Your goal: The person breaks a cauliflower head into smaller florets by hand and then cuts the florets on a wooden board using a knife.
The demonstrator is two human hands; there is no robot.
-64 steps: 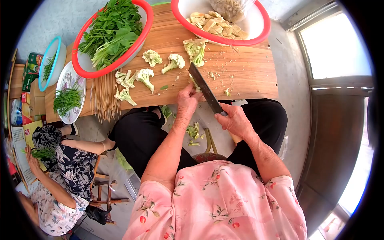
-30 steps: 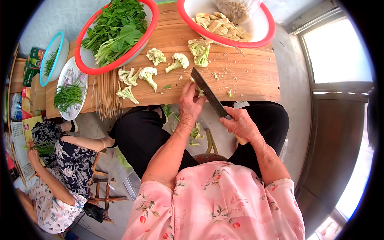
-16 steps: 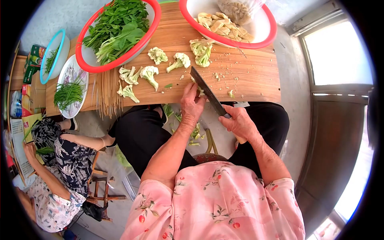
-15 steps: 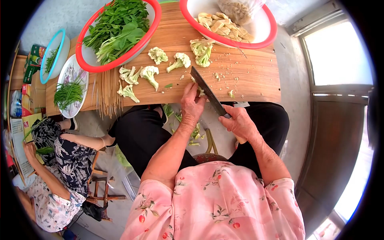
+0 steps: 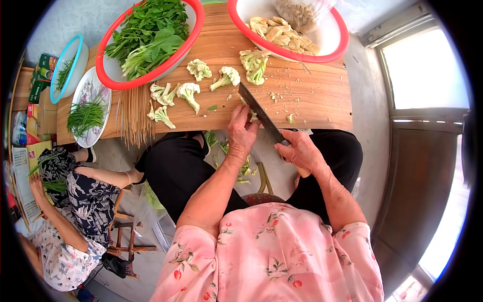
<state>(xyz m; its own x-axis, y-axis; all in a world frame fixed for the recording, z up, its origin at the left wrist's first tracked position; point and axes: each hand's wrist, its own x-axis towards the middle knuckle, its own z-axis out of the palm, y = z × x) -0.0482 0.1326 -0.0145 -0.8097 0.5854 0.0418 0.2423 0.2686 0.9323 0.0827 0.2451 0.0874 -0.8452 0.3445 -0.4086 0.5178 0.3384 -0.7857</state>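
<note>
My right hand [image 5: 300, 152] is wrapped around the handle of a cleaver [image 5: 260, 111], its dark blade slanting up and left over the table's front edge. My left hand [image 5: 242, 132] is closed on a small cauliflower piece [image 5: 253, 117], right beside the blade; fingers and blade cover most of it. Whether the edge touches the piece I cannot tell. Cut cauliflower florets [image 5: 188, 95] lie on the wooden table beyond my left hand, and a bigger cauliflower chunk [image 5: 254, 65] rests farther back. Small crumbs are scattered right of the blade.
Leafy greens fill a red-rimmed basin [image 5: 200, 22] at the back left. Another red-rimmed basin [image 5: 343, 40] holds pale pieces and a bag. Thin sticks [image 5: 136, 113] overhang the front edge near an oval plate [image 5: 104, 118] of chopped greens. A seated person [image 5: 65, 226] handles green stalks at left.
The cleaver and my right hand have shifted very slightly, with the wrist turned a little. My left hand stays in place. At left, the other person's hand and stalks have moved a little.
</note>
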